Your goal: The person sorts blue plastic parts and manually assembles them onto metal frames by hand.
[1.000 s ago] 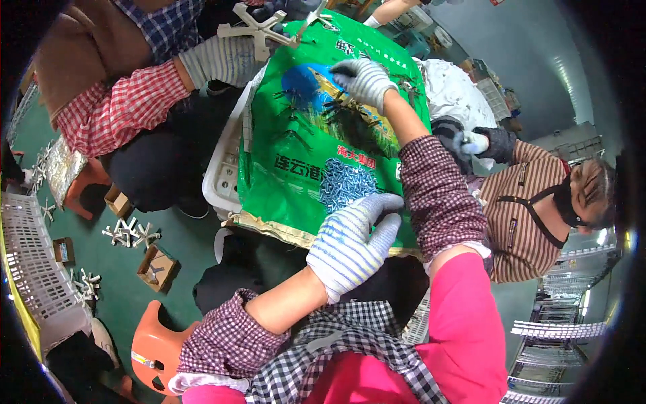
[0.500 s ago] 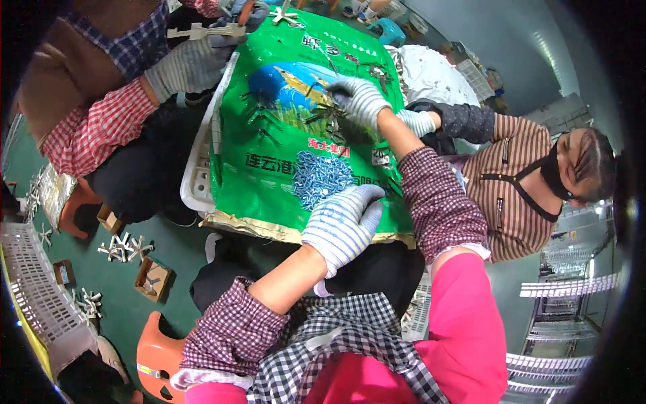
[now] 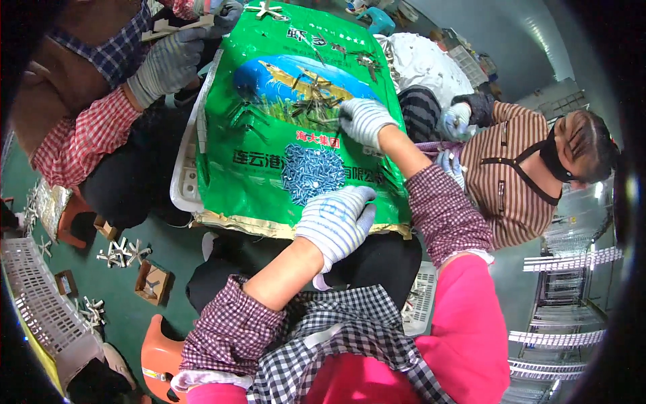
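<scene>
My left hand [image 3: 336, 219], in a striped white glove, is at the near edge of a pile of small blue-silver screws [image 3: 313, 174]. Its fingers are curled towards the thumb, and whatever they hold is hidden. Further off, my right hand [image 3: 369, 123], gloved alike, is closed beside the scattered thin dark strips [image 3: 316, 101]. Its fingertips point left and down, and I cannot see what lies between them. Screws and strips rest on a green printed sack [image 3: 262, 192] spread over a white plastic crate [image 3: 186, 172].
At the left a co-worker's gloved hand [image 3: 168, 67] grips a pale bar [image 3: 176, 28]. Another co-worker [image 3: 515, 168] sits close on the right. A white cross-shaped piece [image 3: 266, 9] lies at the sack's far end. An orange stool [image 3: 158, 357] and small cardboard box [image 3: 153, 281] are on the floor.
My right hand has drawn back towards me and slightly right over the sack. My left hand stays by the screws. The right co-worker's hands have moved away from the sack.
</scene>
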### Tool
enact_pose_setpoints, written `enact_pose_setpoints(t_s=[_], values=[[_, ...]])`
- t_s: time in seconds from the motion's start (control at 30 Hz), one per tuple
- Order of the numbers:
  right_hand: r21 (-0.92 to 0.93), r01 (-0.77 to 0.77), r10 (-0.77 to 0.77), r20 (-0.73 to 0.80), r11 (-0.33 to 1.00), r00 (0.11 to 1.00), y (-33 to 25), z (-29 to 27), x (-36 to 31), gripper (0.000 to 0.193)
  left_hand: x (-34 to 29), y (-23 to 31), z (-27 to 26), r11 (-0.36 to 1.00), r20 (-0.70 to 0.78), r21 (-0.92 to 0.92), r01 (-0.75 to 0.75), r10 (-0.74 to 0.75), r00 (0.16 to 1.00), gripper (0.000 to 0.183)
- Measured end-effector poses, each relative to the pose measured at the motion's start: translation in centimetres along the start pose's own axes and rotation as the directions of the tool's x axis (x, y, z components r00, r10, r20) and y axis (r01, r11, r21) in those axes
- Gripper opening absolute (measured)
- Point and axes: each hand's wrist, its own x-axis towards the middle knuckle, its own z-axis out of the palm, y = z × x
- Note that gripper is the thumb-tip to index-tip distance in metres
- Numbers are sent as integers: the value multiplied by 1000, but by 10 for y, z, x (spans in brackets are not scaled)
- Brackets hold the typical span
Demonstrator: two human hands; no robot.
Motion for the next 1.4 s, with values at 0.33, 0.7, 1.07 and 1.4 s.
enact_pose_setpoints(t_s=[0.33,0.7,1.07,1.4], values=[[381,-5,90,-205,925,975,11,-8,10,23,4,-3,-1,999,12,34,43,-43,999,28],[839,299,-69,-302,455,951,-55,-23,-80,21,28,-26,-26,875,-464,-481,-57,-199,863,35],[554,91,91,-291,827,952,-19,27,-123,19,19,-44,-45,787,-379,-603,132,-428,820,24],[94,-104,118,-147,990,982,-24,41,-82,23,19,-40,-36,788,-298,-594,162,-403,865,14]])
